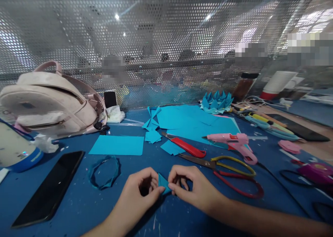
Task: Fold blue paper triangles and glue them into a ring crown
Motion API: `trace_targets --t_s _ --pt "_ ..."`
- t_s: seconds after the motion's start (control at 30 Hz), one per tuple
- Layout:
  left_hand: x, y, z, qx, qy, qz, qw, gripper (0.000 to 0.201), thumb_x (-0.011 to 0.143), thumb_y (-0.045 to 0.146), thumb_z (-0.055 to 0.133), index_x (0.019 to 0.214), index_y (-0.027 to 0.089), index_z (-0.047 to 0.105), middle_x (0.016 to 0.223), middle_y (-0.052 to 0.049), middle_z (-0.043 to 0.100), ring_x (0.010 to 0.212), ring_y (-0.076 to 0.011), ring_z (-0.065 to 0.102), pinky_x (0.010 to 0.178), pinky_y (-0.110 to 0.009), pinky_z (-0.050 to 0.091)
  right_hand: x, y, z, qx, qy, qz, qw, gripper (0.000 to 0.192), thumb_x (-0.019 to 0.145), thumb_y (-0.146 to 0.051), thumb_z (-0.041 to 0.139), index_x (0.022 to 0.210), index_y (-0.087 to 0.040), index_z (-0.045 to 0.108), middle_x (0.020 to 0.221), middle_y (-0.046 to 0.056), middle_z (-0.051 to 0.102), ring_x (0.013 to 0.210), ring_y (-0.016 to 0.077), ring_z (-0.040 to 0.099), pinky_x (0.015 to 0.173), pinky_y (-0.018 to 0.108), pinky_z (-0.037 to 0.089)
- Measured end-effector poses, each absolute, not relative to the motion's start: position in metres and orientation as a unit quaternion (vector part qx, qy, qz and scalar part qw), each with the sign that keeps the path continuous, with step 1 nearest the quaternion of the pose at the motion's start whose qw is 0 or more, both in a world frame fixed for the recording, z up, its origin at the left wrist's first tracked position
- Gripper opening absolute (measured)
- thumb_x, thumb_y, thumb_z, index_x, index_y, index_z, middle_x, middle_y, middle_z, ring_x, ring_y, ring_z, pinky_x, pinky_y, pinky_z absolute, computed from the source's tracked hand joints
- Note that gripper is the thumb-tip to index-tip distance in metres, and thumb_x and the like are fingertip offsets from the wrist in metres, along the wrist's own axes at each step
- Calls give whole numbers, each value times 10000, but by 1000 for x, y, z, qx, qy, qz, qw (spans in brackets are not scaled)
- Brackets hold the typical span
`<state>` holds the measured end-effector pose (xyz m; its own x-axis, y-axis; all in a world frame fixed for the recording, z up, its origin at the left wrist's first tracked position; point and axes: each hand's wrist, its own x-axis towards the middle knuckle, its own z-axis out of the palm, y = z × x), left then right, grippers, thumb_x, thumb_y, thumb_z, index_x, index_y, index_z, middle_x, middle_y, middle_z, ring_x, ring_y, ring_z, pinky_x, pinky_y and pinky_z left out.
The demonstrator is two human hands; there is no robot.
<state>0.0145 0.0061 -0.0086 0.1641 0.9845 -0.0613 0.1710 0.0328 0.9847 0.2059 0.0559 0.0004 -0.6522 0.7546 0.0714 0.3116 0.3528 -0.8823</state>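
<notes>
Head view, craft bench with blue mat. At lower centre of the frame a small folded blue paper piece (163, 184) is pinched between both hands at once: the left hand (137, 192) closes its thumb and forefinger on the piece's left edge, and the right hand (194, 186) closes its fingertips on the right edge, so the piece sits directly between the two hands and touches both. Neither hand is nearer; each meets it from its own side. The piece shows as a narrow triangle, its long axis running roughly from upper left to lower right, with the pointed top standing free above the fingertips and the lower end partly hidden by the right fingers. Both hands are curled shut around this grip, held low over the mat (78, 205); whether the piece touches the mat cannot be told. Just above and right of the right hand lie scissors (229, 167) with yellow and red loops, then a red utility knife (186, 146) and a pink glue gun (234, 141). Left of the hands lies a blue paper ring (104, 172), and further left a dark phone (49, 190). Flat blue sheets (192, 120) occupy the middle of the frame, with a folded blue paper flower (216, 102) behind them and a pale backpack (49, 101) at upper left.
</notes>
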Motion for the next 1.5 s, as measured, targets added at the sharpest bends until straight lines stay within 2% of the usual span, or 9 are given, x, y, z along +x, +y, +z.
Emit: trace_targets --t_s 0.37,0.63,0.83,0.9,0.97,1.03,1.13,1.3,1.5 --pt "17 3 -5 589 503 393 496 184 742 266 710 808 166 570 663 41 531 608 -113 459 575 -222 339 204 55 1 -369 -775 462 225 149 806 -299 632 743 -166 606 614 -13 573 553 110 463 507 220 302" --pt "13 8 -12 562 502 412 512 222 719 241 709 632 169 517 579 49 504 560 -98 425 545 -219 319 203 55 5 -336 -790 442 259 124 824 -277 650 765 -170 629 710 -12 558 605 109 460 539 217 328" --pt "11 11 2 607 489 381 497 104 762 233 685 791 169 608 657 30 577 620 -125 513 592 -230 384 204 54 6 -342 -785 433 280 116 832 -257 671 767 -173 623 710 -22 531 626 112 442 572 230 331" --pt "-2 12 15 675 484 353 431 174 766 194 689 931 198 635 838 1 665 760 -157 589 684 -253 429 204 54 7 -352 -773 446 282 106 834 -253 668 784 -172 621 694 -28 518 618 110 428 569 231 322" --pt "-23 12 27 743 504 335 285 189 816 227 667 1000 234 623 948 -9 680 867 -185 606 797 -301 441 205 54 8 -356 -759 464 285 96 831 -245 666 798 -172 613 689 -33 508 617 108 422 570 230 322" --pt "-51 9 31 765 549 302 151 166 843 324 664 981 243 617 970 -23 672 918 -226 595 839 -355 424 204 55 8 -358 -750 477 286 90 824 -233 667 800 -174 603 687 -37 505 614 105 417 568 228 320" --pt "-95 -2 20 758 605 236 65 302 804 472 698 980 243 611 1013 -40 661 957 -271 593 860 -399 412 204 56 7 -360 -746 484 282 91 814 -234 672 794 -174 606 690 -37 514 603 101 405 558 229 310" --pt "-136 -25 -7 754 638 148 51 309 783 525 691 918 253 631 1042 -33 661 984 -286 620 874 -404 403 204 57 6 -360 -742 491 280 110 807 -260 676 781 -171 618 708 -22 550 606 104 425 564 236 322" --pt "-108 -20 7 764 603 212 86 155 859 398 602 837 245 617 969 -18 686 970 -261 613 939 -436 355 208 63 13 -324 -754 483 305 191 796 -339 687 770 -171 599 729 -19 518 628 114 459 585 246 362"
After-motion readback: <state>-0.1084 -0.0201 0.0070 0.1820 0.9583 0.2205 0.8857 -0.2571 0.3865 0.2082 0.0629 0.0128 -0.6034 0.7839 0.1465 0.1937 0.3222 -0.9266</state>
